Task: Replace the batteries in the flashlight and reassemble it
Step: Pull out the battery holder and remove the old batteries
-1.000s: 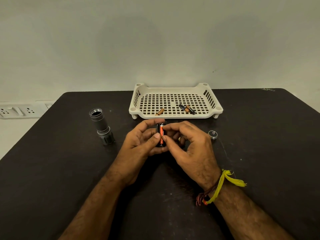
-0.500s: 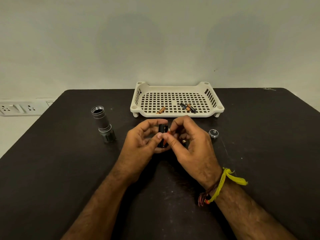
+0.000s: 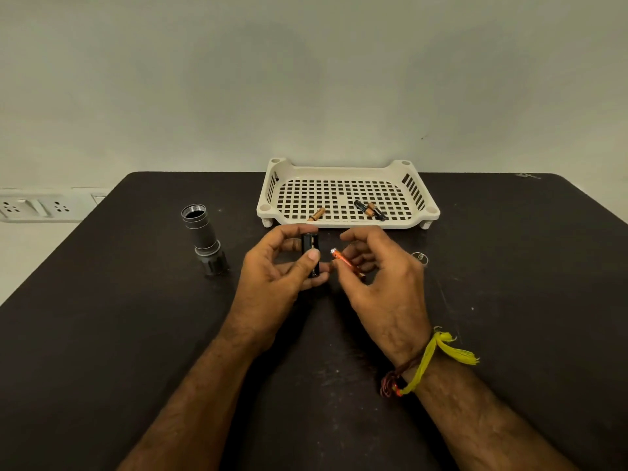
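1. The right hand (image 3: 380, 283) is now drawing an orange battery (image 3: 344, 260) away from the battery holder (image 3: 310, 254), pinching it.
2. Left of the holder, the flashlight body (image 3: 204, 239) is standing upright on the bench (image 3: 102, 334).
3. The left hand (image 3: 275, 283) is gripping the holder upright between thumb and fingers.
4. Behind the holder, a tray (image 3: 346, 175) is holding loose batteries (image 3: 368, 209).

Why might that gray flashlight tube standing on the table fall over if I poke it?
The flashlight body stands upright on its wider head end, tall and narrow, so a poke near its open threaded top would probably tip it. Being round, it would likely roll across the smooth table. It looks like stiff metal, so probably sturdy.
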